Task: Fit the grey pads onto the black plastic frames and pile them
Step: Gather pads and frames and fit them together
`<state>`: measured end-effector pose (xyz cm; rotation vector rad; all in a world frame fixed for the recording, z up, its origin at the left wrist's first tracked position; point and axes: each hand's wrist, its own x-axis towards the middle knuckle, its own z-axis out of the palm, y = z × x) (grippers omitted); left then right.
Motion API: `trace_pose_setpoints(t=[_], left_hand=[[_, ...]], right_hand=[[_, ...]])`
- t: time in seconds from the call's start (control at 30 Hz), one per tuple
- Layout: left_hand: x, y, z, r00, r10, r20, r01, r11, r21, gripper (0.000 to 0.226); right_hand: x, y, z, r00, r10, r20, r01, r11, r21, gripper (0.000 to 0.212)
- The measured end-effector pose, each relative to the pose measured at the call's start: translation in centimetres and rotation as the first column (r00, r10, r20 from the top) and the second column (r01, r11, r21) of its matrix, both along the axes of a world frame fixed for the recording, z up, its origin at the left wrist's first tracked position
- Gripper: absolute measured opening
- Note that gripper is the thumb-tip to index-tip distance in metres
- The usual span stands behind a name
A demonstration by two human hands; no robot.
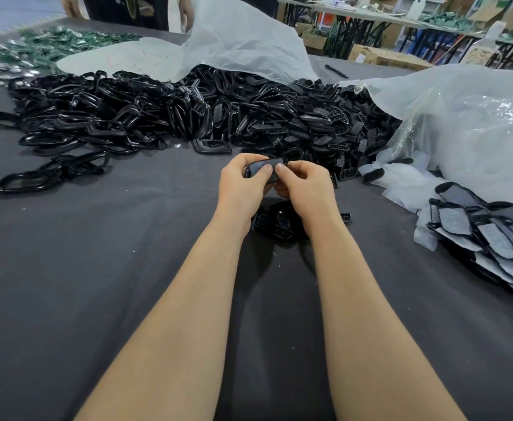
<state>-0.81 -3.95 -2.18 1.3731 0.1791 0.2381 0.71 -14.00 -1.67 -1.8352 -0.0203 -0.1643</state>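
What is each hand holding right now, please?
Left hand: closed, gripping the black frame, thumb on its grey pad.
Right hand: closed, pinching the same frame's other end.

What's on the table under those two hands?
A cluster of black plastic pieces on the dark table. The wrists of the left hand and right hand hide part, so their number is unclear.

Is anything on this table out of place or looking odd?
A few black frames lie loose on the grey table, apart from the big heap. Nothing looks damaged.
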Motion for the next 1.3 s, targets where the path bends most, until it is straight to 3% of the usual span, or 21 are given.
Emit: trace_pose_setpoints(t=[0.3, 0.53, 0.77, 0.9, 1.1, 1.3], left_hand=[[-0.1, -0.1, 0.3, 0.999, -0.043, -0.021, 0.043, 0.999, -0.015, 0.020], [-0.2, -0.1, 0.5, 0.998, -0.030, -0.047, 0.029, 0.999, -0.015, 0.015], [-0.4, -0.2, 0.6, 0.998, -0.031, -0.046, 0.028, 0.997, -0.068, 0.014], [-0.4, -0.2, 0.5, 0.999, -0.025, -0.026, 0.024, 1.000, -0.014, 0.013], [-0.2, -0.1, 0.1, 0.999, 0.025, -0.021, -0.023, 0.993, 0.120, 0.022], [-0.2, 0.2, 0.1, 0.999, 0.030, -0.025, -0.027, 0.994, 0.107, 0.022]], right_hand=[[0.1, 0.0, 0.3, 0.998, -0.026, -0.055, 0.033, 0.991, 0.126, 0.017], [0.0, 0.3, 0.4, 0.999, 0.010, -0.047, -0.007, 0.998, 0.060, 0.018], [0.0, -0.5, 0.6, 0.994, 0.076, -0.083, -0.072, 0.996, 0.051, 0.007], [0.1, -0.6, 0.4, 0.998, 0.038, -0.053, -0.039, 0.999, -0.025, 0.013], [0.6, -1.0, 0.1, 0.994, -0.066, -0.088, 0.073, 0.994, 0.083, 0.012], [0.4, -1.1, 0.1, 0.995, 0.026, -0.095, -0.014, 0.991, 0.132, 0.007]])
